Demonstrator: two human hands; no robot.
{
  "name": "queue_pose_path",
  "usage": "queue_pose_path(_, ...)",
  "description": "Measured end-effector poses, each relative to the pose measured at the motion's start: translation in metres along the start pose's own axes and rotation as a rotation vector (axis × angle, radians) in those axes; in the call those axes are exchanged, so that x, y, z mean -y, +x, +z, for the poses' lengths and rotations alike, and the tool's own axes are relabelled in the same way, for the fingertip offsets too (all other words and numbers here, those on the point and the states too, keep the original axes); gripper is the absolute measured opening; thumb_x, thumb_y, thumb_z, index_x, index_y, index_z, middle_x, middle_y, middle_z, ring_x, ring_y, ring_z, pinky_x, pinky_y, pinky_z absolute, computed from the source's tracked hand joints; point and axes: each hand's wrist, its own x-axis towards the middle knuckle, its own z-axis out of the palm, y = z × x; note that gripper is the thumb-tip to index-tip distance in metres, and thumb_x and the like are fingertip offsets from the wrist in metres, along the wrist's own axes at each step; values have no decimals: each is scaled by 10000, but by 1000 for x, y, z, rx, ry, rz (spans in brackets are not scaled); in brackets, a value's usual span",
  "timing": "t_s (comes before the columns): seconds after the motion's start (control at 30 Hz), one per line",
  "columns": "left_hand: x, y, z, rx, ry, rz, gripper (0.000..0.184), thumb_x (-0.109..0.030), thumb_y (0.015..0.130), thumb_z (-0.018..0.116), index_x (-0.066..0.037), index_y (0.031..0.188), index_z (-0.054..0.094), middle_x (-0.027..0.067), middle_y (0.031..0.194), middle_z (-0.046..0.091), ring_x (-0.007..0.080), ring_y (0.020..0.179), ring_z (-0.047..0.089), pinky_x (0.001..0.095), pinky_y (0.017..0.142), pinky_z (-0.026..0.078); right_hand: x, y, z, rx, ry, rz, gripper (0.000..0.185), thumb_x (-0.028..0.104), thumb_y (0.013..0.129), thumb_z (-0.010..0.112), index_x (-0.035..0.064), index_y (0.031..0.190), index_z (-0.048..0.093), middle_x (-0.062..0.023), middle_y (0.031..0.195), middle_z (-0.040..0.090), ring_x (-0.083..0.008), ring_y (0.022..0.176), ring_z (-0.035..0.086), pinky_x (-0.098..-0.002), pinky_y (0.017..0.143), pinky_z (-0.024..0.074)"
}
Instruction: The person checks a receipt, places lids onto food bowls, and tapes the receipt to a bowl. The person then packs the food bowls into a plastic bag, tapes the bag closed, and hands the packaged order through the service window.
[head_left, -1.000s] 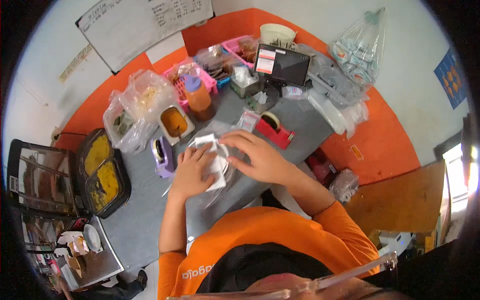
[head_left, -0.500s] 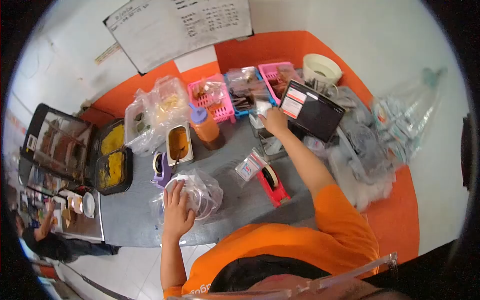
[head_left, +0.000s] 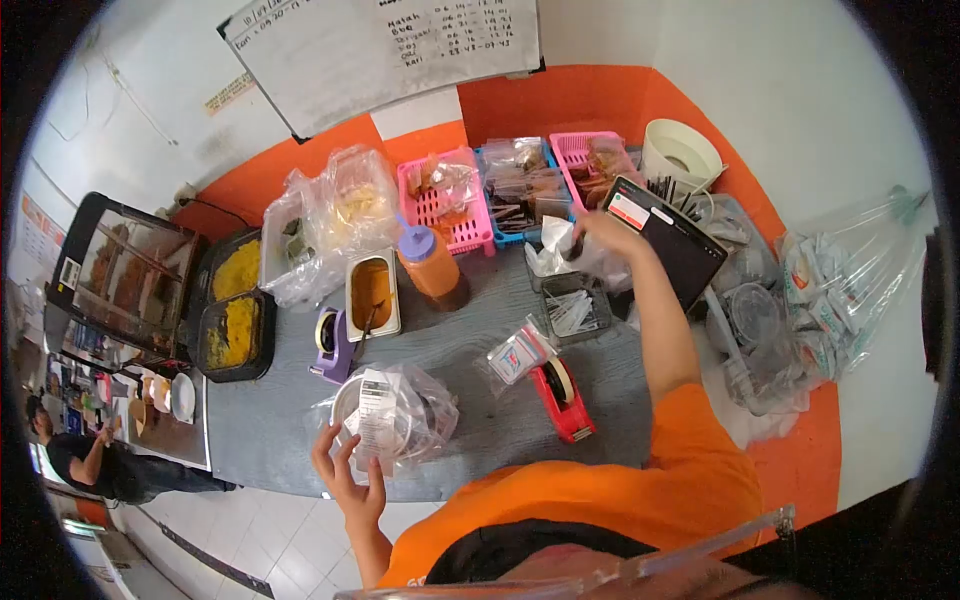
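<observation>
My left hand (head_left: 350,485) is open, fingers spread, at the near side of a clear plastic bag (head_left: 430,415). Inside or under the plastic sits a round container, with a printed receipt (head_left: 378,412) on top. The fingertips are close to the bag's edge; whether they touch is unclear. My right hand (head_left: 612,238) reaches to the back, its fingers bent down between a white crumpled plastic (head_left: 553,250) and the tablet (head_left: 665,245). Translucent plastic (head_left: 603,268) shows beneath it. Its fingertips are closed, but what they hold is hidden.
A red tape dispenser (head_left: 565,405) with small packets (head_left: 520,355), a purple dispenser (head_left: 333,350), a sauce pan (head_left: 373,290) and an orange bottle (head_left: 430,265) stand around. Baskets (head_left: 440,205) line the back. A person (head_left: 85,460) is at far left.
My left hand has drawn back off the bag toward me, uncovering the receipt. My right hand has moved right, from the white plastic toward the tablet. The view has shifted slightly.
</observation>
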Motion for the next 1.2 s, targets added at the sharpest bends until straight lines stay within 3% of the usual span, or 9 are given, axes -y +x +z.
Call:
queue_pose_path(0.03,1,-1,0,-1,-1,1,219,-85,737,548,-42,951,533,158,1184,418,319,1112,373,438,928,272,33,-15,14,-58,-342,210,551,497,829,398,-4,729,605,-112,725,602,-213,675,561,-331,598,440)
queue_pose_path(0.13,1,-4,-2,-84,24,-5,211,-93,720,548,-40,924,536,150,1129,447,325,1084,385,446,897,285,22,-12,59,-192,-849,66,474,460,777,497,3,759,623,-163,778,620,-303,691,598,-396,587,465)
queue_pose_path(0.53,19,-37,-17,-159,46,-121,156,-105,726,542,-46,870,536,141,1095,464,294,1027,405,427,861,300,12,-36,51,-621,-425,-192,144,153,702,631,9,705,614,-137,771,604,-263,744,588,-351,642,449)
queue_pose_path(0.63,14,-35,-15,-184,-2,-126,166,-109,714,549,-49,869,537,140,1083,468,294,1031,401,429,866,291,12,-38,27,-544,320,-327,135,136,797,558,34,868,611,-35,769,601,-130,694,552,-255,651,425)
queue_pose_path(0.8,7,-42,-12,-109,22,-100,193,-139,730,572,-49,895,527,138,1104,461,305,1049,397,438,899,280,22,-39,28,-126,171,-57,231,235,797,555,29,888,605,-75,823,620,-174,765,589,-286,671,444)
queue_pose_path(0.87,2,-47,-12,-95,51,-113,255,-128,667,644,-62,892,542,128,1096,456,306,1044,389,436,883,291,18,-25,49,-166,-705,94,333,318,720,631,14,857,615,-141,803,622,-281,764,605,-370,682,464)
queue_pose_path(0.97,-8,-55,-5,41,226,-47,460,-156,500,781,-140,913,578,101,1067,438,298,1021,373,433,850,308,7,-11,68,-332,-740,123,336,303,633,696,19,800,633,-181,812,614,-328,787,594,-408,671,468)
queue_pose_path(1.1,1,-74,6,3,307,-101,490,-193,513,787,-197,958,582,58,1088,403,275,1036,340,429,874,265,12,-18,62,-436,-703,128,325,272,594,719,15,771,631,-173,796,617,-317,763,597,-396,648,473)
queue_pose_path(1.2,21,-80,9,-22,360,9,470,-189,547,771,-207,975,576,41,1086,410,268,1038,341,425,880,248,-16,-11,48,-449,-209,-22,253,293,678,662,58,771,647,-162,842,617,-285,711,596,-372,622,457)
